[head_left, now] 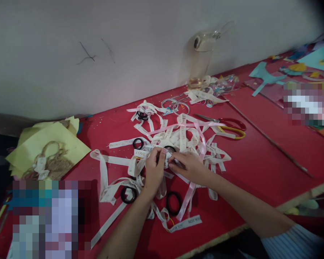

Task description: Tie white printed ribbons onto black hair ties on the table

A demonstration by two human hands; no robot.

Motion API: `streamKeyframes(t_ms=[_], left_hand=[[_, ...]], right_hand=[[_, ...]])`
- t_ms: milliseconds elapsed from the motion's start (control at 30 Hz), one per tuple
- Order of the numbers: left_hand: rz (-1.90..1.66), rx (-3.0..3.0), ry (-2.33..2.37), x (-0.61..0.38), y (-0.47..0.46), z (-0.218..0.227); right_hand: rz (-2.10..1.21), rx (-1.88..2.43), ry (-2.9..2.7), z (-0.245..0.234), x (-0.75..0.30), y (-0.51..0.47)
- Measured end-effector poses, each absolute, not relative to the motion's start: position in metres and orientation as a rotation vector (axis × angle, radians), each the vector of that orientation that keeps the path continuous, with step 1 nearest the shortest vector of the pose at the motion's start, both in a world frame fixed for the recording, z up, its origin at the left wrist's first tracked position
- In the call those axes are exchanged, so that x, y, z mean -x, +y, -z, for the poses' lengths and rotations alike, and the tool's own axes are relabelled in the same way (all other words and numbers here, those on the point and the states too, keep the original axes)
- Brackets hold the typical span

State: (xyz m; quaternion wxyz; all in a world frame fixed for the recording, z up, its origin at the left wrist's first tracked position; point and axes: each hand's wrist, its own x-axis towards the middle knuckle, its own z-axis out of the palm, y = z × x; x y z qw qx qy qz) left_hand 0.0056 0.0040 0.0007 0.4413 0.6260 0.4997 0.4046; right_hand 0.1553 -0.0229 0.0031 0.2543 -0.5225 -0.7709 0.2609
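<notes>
My left hand (155,166) is closed on a bunched piece of white ribbon (167,155), thumb and fingers pressed together. Across from it, my right hand (188,166) pinches the same ribbon, and its fingertips nearly meet the left thumb. A black hair tie (170,148) shows just behind the fingers; whether it is joined to the ribbon I cannot tell. Around both hands lies a tangle of printed white ribbon (183,138) with a pink ribbon (199,136) running through it. More black hair ties lie close by, one (174,203) in front and another (129,194) to the left.
Red-and-yellow-handled scissors (232,128) lie behind the ribbons on the red table (259,144). A clear tall container (201,66) stands by the wall. Yellow paper (72,144) with twine pieces is at left, blue paper cutouts (266,77) at back right. Blurred patches cover both sides.
</notes>
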Motion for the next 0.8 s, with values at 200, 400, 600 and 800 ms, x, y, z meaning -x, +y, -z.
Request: streamKeyframes(t_ms=[200,400,600,800], left_hand=[[-0.994,-1.541,1.22,-0.0056,0.0041,-0.0014],[-0.985,-1.538,1.219,-0.0058,0.0045,-0.0015],[-0.985,-1.542,1.231,-0.0066,0.0045,-0.0015],[-0.978,-1.552,1.224,-0.0067,0.0048,-0.0005]], right_hand=[[-0.678,1.444,-2.127,-0.0031,-0.155,-0.0234],[-0.671,1.434,-2.147,-0.0029,-0.1548,-0.0235],[-0.691,1.439,-2.138,-0.0017,-0.1557,-0.0234],[-0.686,1.45,-2.16,-0.0018,-0.1559,-0.0232]])
